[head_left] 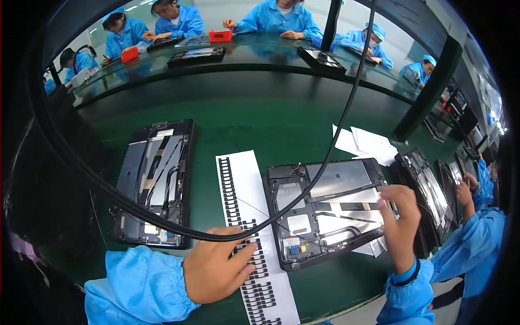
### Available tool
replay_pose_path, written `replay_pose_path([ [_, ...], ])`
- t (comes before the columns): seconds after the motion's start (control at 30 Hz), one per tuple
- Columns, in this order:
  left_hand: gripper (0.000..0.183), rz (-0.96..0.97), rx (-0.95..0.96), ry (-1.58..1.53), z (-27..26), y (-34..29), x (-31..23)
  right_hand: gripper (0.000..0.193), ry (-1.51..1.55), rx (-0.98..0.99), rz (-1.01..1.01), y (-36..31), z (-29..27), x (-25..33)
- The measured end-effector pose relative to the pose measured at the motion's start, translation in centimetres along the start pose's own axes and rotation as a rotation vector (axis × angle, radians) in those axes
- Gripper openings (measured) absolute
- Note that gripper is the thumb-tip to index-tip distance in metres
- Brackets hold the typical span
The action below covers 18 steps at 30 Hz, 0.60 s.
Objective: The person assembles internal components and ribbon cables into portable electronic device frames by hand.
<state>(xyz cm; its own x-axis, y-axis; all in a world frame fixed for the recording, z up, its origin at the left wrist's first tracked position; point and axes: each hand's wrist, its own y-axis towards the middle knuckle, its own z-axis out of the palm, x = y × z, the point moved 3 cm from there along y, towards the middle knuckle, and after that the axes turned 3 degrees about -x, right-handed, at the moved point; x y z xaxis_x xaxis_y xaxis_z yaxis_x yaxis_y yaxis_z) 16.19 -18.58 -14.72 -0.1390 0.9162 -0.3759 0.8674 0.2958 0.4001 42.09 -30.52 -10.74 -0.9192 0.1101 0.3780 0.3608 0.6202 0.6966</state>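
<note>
A white sheet (279, 292) carries rows of small black die-cut pieces (230, 189). My left hand (216, 268) lies over its middle, fingers apart and fingertips on the black pieces. To the right of the sheet is an opened tablet-like device (338, 187) with silvery plates, dark ribbon cables and a black frame. Above the device's right edge is my right hand (401, 225), thumb and fingers curled together. Anything small between those fingertips cannot be made out. A blue band (406, 275) circles my right wrist.
A second opened device (154, 181) lies left of the sheet. More devices (425, 192) stand at the right, near a co-worker's sleeve (471, 235). White papers (365, 143) lie behind. A black cable (346, 108) loops across the view. Co-workers in blue sit at a far bench (254, 57).
</note>
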Motion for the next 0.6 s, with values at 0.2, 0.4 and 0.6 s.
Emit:
replay_pose_path([
  [0.2, 0.038, -0.023, -0.051, 0.001, 0.3, -0.5, 1.0, 0.01, 0.357, 0.429, -0.271, -0.7, 8.2, 11.1],
  [0.4, 0.054, -0.128, -0.004, 0.056, 0.3, -0.2, 1.4, 0.015, 0.049, 0.303, -0.486, -0.9, 11.9, 12.1],
  [0.6, 0.057, -0.096, -0.002, 0.137, 0.0, -0.2, 1.2, 0.013, 0.102, 0.281, -0.401, -0.8, 13.1, 12.8],
])
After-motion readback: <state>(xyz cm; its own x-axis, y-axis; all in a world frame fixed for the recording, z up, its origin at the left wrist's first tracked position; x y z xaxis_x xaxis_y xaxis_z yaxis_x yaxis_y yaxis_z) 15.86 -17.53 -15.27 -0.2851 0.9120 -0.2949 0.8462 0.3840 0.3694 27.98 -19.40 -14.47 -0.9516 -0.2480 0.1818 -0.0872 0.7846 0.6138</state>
